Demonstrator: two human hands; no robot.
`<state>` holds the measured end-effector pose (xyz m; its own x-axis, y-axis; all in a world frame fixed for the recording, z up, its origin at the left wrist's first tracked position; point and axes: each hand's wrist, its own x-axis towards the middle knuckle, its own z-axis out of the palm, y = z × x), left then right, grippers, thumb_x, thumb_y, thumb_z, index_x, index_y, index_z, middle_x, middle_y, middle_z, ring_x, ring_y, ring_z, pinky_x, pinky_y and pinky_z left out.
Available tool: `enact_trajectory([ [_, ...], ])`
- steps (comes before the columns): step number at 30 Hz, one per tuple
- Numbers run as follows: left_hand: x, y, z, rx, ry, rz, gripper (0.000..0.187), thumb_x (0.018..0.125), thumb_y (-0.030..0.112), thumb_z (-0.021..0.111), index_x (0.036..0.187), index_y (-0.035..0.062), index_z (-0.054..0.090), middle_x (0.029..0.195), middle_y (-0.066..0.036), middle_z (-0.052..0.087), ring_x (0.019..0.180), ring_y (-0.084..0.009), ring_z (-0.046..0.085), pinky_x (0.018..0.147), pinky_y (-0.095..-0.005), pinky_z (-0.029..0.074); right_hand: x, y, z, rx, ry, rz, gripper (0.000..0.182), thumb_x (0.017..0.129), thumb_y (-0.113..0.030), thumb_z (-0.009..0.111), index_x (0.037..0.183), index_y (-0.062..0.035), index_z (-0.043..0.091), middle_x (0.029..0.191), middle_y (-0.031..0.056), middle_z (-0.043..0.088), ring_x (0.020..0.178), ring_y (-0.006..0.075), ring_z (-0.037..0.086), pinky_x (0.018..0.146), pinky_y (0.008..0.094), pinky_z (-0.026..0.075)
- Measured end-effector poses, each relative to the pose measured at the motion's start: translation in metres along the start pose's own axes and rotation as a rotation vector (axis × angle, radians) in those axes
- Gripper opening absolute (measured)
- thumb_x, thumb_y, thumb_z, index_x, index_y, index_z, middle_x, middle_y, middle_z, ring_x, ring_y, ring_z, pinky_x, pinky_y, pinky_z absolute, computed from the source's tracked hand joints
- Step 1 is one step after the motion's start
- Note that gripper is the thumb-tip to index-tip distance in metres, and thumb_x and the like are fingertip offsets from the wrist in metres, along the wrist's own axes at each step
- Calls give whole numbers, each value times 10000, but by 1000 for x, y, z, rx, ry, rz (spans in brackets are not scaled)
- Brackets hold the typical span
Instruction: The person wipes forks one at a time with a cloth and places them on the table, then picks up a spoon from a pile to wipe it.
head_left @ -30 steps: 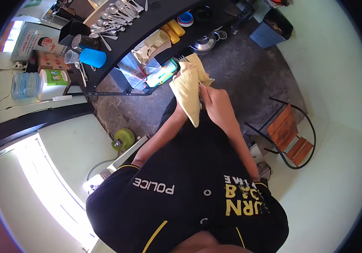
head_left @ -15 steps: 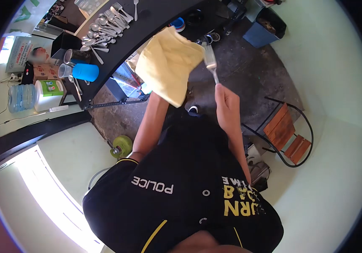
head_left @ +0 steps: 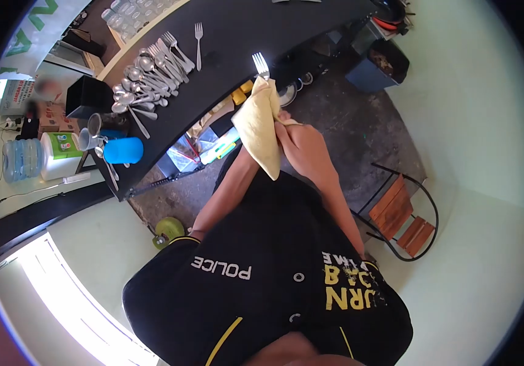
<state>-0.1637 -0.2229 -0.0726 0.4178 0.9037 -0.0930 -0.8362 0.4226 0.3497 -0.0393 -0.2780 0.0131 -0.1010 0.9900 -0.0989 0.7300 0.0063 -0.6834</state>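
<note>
A pale yellow cloth (head_left: 257, 125) hangs over my left hand, whose fingers it hides, and is folded around a fork. The tines of this fork (head_left: 261, 64) stick out above the cloth, pointing up and away. My right hand (head_left: 290, 133) is closed at the cloth's right side, at the fork's handle end, which is covered. On the black counter to the left lies a pile of spoons and forks (head_left: 152, 76), with a single fork (head_left: 198, 46) apart from it.
A blue cup (head_left: 123, 150), clear cups and a black box (head_left: 88, 97) stand at the counter's left end. Glasses (head_left: 134, 18) are behind the counter. A bin (head_left: 378, 66) and a wooden chair (head_left: 399, 213) are on the right. A green gas cylinder (head_left: 168, 230) stands lower left.
My right hand has moved left with the fork to meet the cloth. The cloth has gone from spread out to folded around the fork. The view has shifted, showing more of the counter.
</note>
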Motion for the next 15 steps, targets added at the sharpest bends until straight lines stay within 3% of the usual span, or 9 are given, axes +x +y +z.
enact_trajectory([
  [2,26,15,-12,28,-136,59,162,1026,244,655,1093,109,598,788,-29,577,672,-137,605,580,-295,513,10,8,1,99,99,150,370,1074,-339,504,1031,-12,672,923,189,715,880,329,711,747,435,529],
  [3,33,37,14,114,-32,54,148,1022,229,656,1093,111,604,778,-10,572,654,-118,595,563,-280,503,18,13,3,148,151,226,387,1079,-362,499,1089,-19,678,975,167,731,926,286,720,777,408,537],
  [4,39,51,27,201,71,45,134,1018,214,657,1094,114,610,768,9,567,636,-99,585,546,-265,493,29,16,5,333,237,164,400,1082,-375,489,1168,-21,656,1063,154,713,1008,262,693,838,391,525],
  [6,52,56,31,654,-29,146,183,1019,240,659,1124,91,653,807,31,612,665,-57,586,532,-233,478,50,15,6,707,408,39,464,1090,-400,470,1326,-27,610,1240,127,677,1171,213,640,959,358,500],
  [7,60,55,35,801,-79,146,197,1018,248,661,1128,84,663,823,25,627,680,-53,591,541,-231,482,58,14,-4,943,221,63,568,1095,-435,431,1483,-24,480,1453,146,557,1365,254,523,1111,395,423],
  [9,68,51,37,1051,-184,62,219,1015,260,666,1123,71,689,878,11,660,740,-47,596,593,-234,481,77,1,-13,1147,136,50,592,1095,-454,411,1486,-15,478,1451,166,563,1376,266,520,1125,415,418],
  [10,72,46,45,1381,-113,-36,263,992,253,690,1147,40,674,906,17,652,826,-71,600,692,-269,498,85,-3,-15,1248,90,42,604,1095,-463,401,1488,-11,477,1450,176,566,1382,272,518,1131,425,415],
  [12,71,46,40,898,-159,-154,244,1013,278,676,1102,51,683,850,31,634,781,-61,591,649,-253,480,104,3,-15,1252,79,-21,647,1093,-491,369,1482,13,481,1415,215,591,1359,319,542,1148,447,414],
  [15,71,68,54,988,-165,-292,267,1061,306,608,1013,57,693,832,36,602,761,-52,521,635,-261,435,121,6,-21,1405,68,32,646,1113,-479,299,1426,30,543,1342,235,644,1288,334,601,1140,451,433],
])
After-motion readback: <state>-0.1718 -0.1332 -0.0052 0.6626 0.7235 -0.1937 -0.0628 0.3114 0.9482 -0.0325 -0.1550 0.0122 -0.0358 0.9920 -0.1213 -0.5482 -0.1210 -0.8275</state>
